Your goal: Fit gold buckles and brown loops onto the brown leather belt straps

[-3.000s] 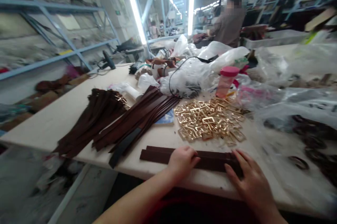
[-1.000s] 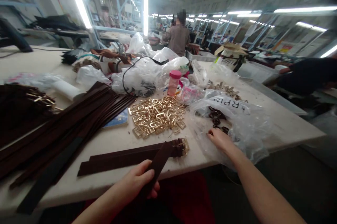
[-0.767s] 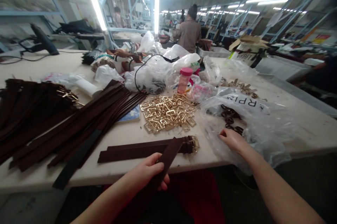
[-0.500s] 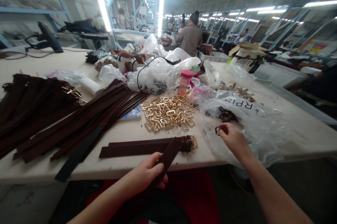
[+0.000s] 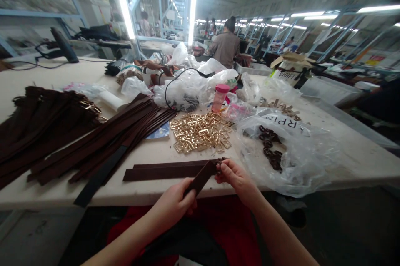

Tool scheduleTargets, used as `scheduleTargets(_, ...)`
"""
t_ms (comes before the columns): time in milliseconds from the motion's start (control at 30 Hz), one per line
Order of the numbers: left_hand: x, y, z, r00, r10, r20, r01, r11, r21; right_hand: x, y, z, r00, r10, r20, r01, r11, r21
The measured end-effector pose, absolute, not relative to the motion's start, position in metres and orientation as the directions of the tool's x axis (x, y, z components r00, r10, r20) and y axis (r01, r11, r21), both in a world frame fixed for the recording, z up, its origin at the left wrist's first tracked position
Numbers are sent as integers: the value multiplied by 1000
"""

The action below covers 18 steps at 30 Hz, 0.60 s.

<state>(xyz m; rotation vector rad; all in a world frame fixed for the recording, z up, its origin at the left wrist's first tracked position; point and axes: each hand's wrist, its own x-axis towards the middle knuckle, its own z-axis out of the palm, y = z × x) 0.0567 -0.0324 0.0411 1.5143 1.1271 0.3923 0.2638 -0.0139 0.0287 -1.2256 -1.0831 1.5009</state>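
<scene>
My left hand (image 5: pixel 176 200) is closed around a dark brown belt strap (image 5: pixel 202 175), which slants up to the right over the table's front edge. At its upper end my right hand (image 5: pixel 235 177) pinches a small brown belt loop (image 5: pixel 219 167), partly hidden by the fingers. Whether the strap's end is inside the loop I cannot tell. Just behind, finished-looking belts (image 5: pixel 156 172) lie flat on the table, their buckle ends mostly covered by my right hand. To the right, a clear plastic bag (image 5: pixel 309 162) lies open with more brown loops (image 5: pixel 272 153) in it.
A heap of gold buckles (image 5: pixel 200 133) lies mid-table. Stacks of brown straps (image 5: pixel 103 141) fill the left side. Behind stand a pink-lidded jar (image 5: pixel 218 98) and crumpled plastic bags (image 5: pixel 187 87). A person (image 5: pixel 225 45) is in the background, facing away.
My right hand has moved left from the plastic bag to the strap's upper end, carrying the belt loop. My left hand keeps hold of the strap in nearly the same place.
</scene>
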Motion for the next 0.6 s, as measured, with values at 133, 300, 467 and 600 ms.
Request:
scheduleTargets(133,60,-31,44,516,796,-318,394,110,913,260,-15,21,-38,978,-206,-172,-209,-963)
scheduleTargets(300,60,-28,48,543,775,-322,390,106,915,256,-15,15,-11,982,-189,-228,-187,-956)
scheduleTargets(467,56,-24,49,562,728,-394,421,158,893,254,-15,11,-21,984,-176,-182,-177,-967)
scheduleTargets(600,52,-23,50,604,657,-451,412,228,882,252,-19,6,-27,982,-189,-162,-191,-968)
